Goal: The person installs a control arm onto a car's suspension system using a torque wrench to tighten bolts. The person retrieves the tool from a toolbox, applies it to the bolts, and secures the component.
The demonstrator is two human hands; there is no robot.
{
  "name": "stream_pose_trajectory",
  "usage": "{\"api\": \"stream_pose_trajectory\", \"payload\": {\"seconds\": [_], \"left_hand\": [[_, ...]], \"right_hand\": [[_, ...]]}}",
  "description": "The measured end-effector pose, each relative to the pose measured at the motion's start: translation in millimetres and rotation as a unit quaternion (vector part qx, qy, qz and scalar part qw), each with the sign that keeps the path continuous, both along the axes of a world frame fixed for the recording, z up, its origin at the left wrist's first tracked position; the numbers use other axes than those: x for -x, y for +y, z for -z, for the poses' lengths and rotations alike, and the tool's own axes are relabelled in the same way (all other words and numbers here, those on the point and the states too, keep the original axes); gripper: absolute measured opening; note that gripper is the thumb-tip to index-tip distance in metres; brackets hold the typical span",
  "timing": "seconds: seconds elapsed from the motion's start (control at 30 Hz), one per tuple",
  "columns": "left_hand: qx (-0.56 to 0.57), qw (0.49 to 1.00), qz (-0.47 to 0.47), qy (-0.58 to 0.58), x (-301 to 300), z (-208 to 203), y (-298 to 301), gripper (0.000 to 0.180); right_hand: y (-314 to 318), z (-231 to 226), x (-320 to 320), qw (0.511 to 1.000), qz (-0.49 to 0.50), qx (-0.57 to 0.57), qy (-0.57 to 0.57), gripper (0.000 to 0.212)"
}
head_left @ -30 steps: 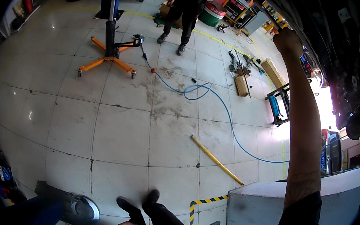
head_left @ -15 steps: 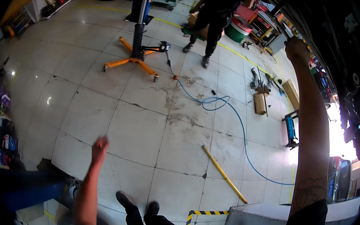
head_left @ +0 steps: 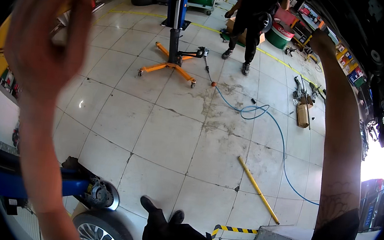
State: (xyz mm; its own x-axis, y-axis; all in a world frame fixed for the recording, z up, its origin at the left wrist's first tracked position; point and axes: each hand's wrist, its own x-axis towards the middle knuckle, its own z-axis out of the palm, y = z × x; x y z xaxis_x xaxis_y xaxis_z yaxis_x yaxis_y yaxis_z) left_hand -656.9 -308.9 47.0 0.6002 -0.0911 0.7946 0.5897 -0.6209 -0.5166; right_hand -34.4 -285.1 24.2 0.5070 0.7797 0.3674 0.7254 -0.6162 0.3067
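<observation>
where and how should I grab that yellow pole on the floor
I'd take the yellow pole by its middle, from above, closing across its length: it looks long, slender and straight, lying on the floor with both long sides open.

Head view, wide and downward
Worn on the head, the fisheye looks down and ahead over the floor (head_left: 165, 133), left hand (head_left: 33, 59) close up.
</observation>
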Motion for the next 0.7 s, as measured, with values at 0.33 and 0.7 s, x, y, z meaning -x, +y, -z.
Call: {"api": "stream_pose_trajectory", "payload": {"seconds": [0.33,0.7], "left_hand": [[0.610,0.773,-0.163,-0.060,19,-88,85,0.073],[0.462,0.826,-0.322,-0.042,-36,-91,54,0.070]], "right_hand": [[-5,-4,38,0.999,-0.037,-0.034,0.009,0.036],[-6,9,23,0.999,-0.028,-0.040,0.008,0.037]]}}
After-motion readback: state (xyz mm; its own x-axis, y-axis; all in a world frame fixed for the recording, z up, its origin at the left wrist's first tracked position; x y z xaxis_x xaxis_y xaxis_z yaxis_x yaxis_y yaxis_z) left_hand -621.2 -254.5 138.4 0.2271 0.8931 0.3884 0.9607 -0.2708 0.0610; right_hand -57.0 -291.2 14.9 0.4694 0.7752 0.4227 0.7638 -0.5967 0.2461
